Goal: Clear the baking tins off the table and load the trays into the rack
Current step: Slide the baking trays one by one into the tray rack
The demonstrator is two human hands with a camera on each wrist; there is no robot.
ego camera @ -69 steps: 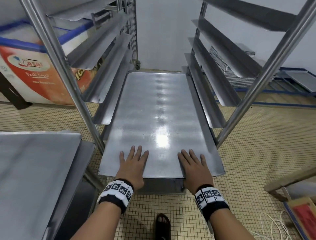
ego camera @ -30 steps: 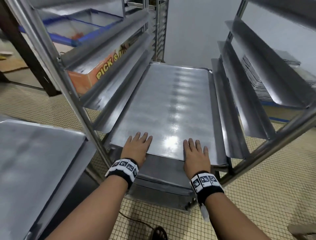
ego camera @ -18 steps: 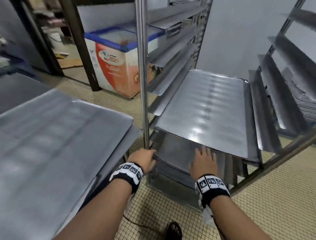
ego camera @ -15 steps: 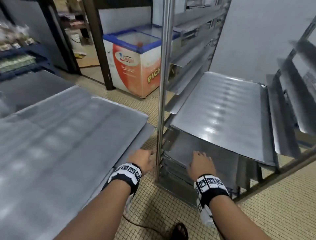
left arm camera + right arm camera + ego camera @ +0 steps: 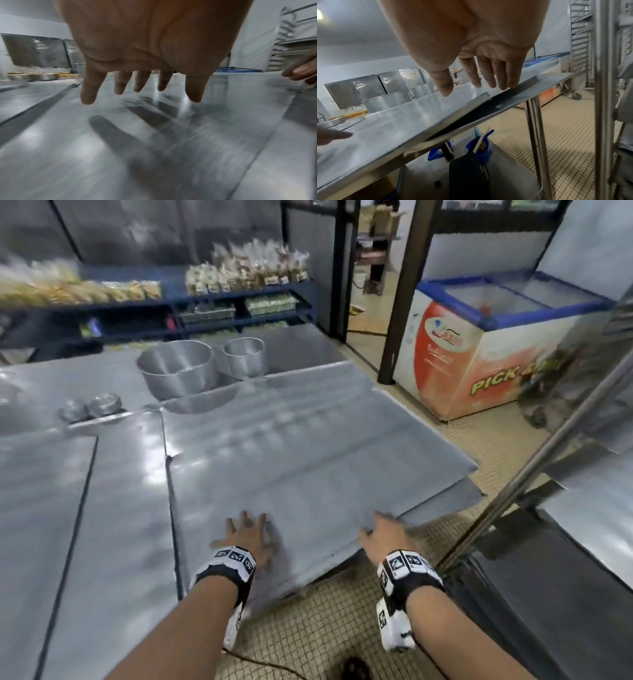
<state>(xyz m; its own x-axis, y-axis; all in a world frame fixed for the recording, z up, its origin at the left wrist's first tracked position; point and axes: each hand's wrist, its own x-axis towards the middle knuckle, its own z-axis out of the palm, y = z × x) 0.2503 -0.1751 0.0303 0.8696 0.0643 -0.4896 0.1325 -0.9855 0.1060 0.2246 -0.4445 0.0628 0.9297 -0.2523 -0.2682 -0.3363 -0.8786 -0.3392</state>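
A stack of flat metal trays lies on the steel table, its corner overhanging the table's right edge. My left hand is open with spread fingers just over the top tray, casting a shadow on it. My right hand is open with straight fingers at the tray's near right edge; I cannot tell if it touches. Two large round baking tins and small fluted tins stand at the table's far side. The rack stands at the right, with a tray in it.
Another tray lies to the left on the table. A chest freezer stands behind the rack. Shelves of bagged goods line the back wall. Blue containers sit on the table's lower shelf. Tiled floor lies between table and rack.
My view has swung left from the rack to the table. Both hands have left the tray pushed into the rack and moved over to the top tray on the table.
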